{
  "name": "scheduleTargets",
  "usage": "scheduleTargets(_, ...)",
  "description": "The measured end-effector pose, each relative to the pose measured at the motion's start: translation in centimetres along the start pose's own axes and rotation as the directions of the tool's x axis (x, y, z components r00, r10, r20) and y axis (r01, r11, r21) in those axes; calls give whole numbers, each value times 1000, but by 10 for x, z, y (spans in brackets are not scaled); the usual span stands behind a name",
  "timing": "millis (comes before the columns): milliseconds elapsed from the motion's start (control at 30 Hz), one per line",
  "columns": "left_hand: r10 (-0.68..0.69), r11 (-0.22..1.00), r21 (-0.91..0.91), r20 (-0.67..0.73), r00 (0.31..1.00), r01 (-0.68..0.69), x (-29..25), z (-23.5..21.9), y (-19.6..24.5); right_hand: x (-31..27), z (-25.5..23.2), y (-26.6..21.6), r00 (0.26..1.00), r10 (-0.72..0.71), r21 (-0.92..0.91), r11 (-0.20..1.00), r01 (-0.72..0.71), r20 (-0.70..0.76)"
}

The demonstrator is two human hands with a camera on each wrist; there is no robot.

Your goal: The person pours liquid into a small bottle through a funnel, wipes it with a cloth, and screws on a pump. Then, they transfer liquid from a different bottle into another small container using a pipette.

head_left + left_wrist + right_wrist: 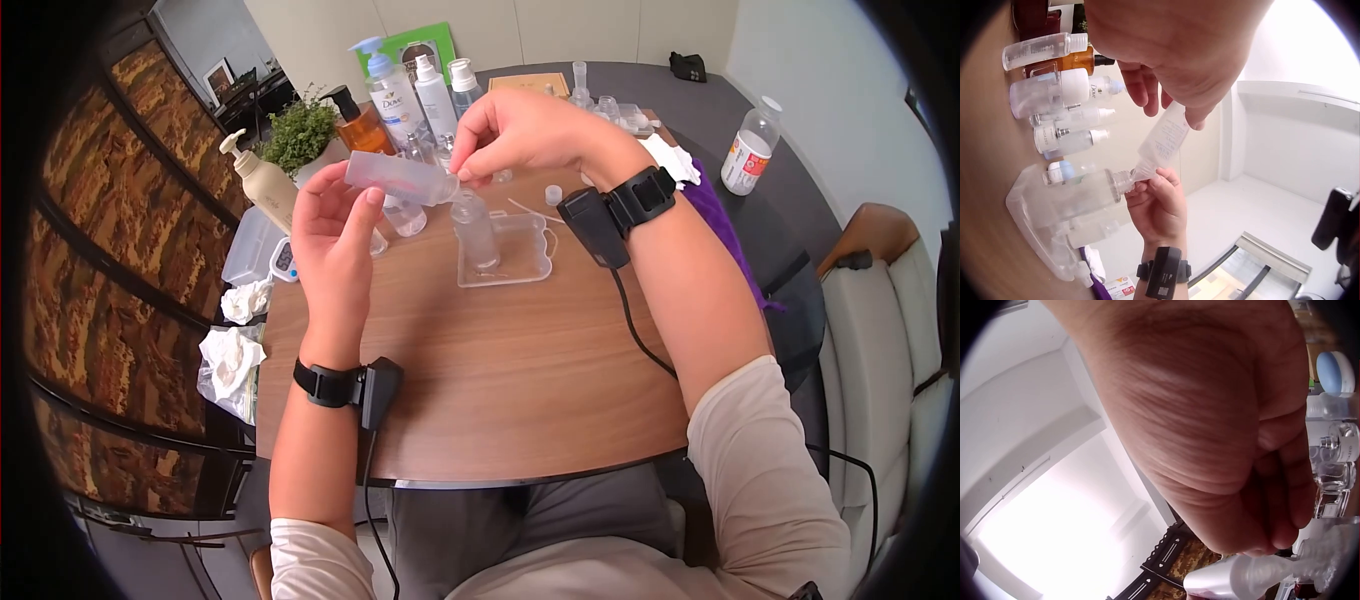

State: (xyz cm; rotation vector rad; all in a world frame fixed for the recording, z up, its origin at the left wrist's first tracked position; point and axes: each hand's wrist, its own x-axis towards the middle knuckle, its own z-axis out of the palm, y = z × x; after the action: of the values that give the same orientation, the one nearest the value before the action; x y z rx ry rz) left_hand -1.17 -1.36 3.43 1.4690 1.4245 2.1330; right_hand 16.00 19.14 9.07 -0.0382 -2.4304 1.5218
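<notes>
My left hand grips a frosted, translucent bottle with faint printing, tilted so its narrow end points down to the right. Below that end, a clear bottle stands upright in a shallow clear plastic tray. Reaching in from the right, my right hand pinches a clear tapered piece between the tilted bottle and the mouth of the standing one. In the left wrist view the tapered piece meets the threaded neck. My right palm and curled fingers hide part of it in the right wrist view.
Pump bottles, including a beige one and a Dove one, stand at the back left beside a potted plant. A small white cap lies right of the tray. A labelled bottle stands far right; crumpled tissues lie left.
</notes>
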Motion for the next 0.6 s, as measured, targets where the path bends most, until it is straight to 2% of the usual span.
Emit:
scheduleTargets(133,40,998,37,26,999,-41,9,9,8,1,-3,2,1000,-14,-7,1000,14,-7)
scheduleTargets(600,45,999,17,137,990,-48,37,21,27,-4,-7,2,998,-35,11,999,36,-58)
